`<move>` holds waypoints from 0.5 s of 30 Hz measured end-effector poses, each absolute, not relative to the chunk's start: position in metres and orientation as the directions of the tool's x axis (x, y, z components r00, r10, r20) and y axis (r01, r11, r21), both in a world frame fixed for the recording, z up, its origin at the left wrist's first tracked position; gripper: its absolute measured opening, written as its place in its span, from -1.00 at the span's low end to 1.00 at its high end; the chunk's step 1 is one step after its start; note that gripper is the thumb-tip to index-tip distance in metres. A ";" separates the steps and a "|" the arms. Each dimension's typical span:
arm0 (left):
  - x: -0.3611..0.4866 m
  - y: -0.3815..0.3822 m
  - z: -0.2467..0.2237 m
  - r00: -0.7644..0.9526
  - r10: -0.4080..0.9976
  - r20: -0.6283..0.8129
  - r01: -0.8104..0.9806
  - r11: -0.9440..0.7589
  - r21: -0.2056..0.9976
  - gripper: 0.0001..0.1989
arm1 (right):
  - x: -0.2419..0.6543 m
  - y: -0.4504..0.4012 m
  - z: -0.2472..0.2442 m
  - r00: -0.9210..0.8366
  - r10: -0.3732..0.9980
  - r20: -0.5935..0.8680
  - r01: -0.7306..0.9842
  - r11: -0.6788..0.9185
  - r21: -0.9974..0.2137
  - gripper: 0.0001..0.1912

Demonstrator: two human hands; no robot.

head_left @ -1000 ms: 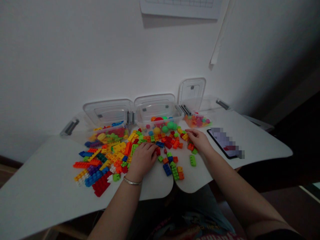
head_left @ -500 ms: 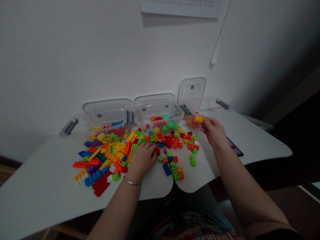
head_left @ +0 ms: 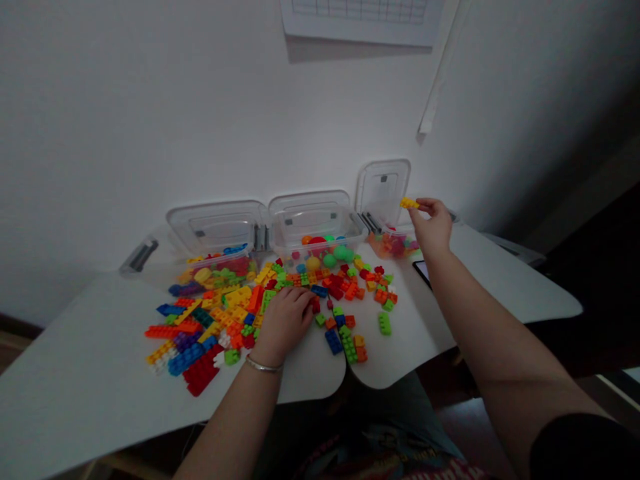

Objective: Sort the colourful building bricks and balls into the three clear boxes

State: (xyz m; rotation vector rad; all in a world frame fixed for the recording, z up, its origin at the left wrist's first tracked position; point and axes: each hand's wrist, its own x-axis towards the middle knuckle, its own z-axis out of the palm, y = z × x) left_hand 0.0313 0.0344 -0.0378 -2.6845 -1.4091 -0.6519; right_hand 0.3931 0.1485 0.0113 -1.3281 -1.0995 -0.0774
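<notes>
My right hand (head_left: 433, 228) is raised above the far right clear plastic box (head_left: 395, 245), pinching a yellow toy brick (head_left: 409, 203) between its fingertips. My left hand (head_left: 285, 325) rests on the white table (head_left: 100, 353) at the edge of a spread of multicoloured toy bricks (head_left: 220, 320). Its fingers curl down among the bricks, close to a small red brick (head_left: 315, 305). The palm hides whatever lies beneath it. A thin bangle (head_left: 263, 365) circles my left wrist.
Two more open clear boxes stand along the wall: one holds coloured balls (head_left: 315, 248), the other bricks (head_left: 217, 270). Their lids stand open against the wall. A phone (head_left: 423, 272) lies right of the bricks, mostly behind my right forearm.
My right hand has picked up the yellow brick and risen up and back over the right box. My left hand has hardly moved.
</notes>
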 end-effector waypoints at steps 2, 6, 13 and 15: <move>0.031 0.034 -0.038 0.499 0.779 0.380 0.797 -0.584 0.152 -0.75 | 0.389 0.148 0.007 0.505 0.552 0.664 0.691 0.203 -0.694 -0.71; 0.031 0.034 -0.038 0.503 0.779 0.375 0.798 -0.585 0.145 -0.75 | 0.382 0.146 0.003 0.487 0.633 0.602 0.763 0.027 -0.646 -0.72; 0.032 0.033 -0.036 0.502 0.778 0.378 0.801 -0.583 0.137 -0.75 | 0.383 0.146 0.006 0.440 0.710 0.550 0.788 -0.011 -0.616 -0.69; 0.032 0.034 -0.036 0.500 0.780 0.375 0.803 -0.580 0.134 -0.76 | 0.384 0.143 0.008 0.433 0.699 0.569 0.782 0.023 -0.623 -0.68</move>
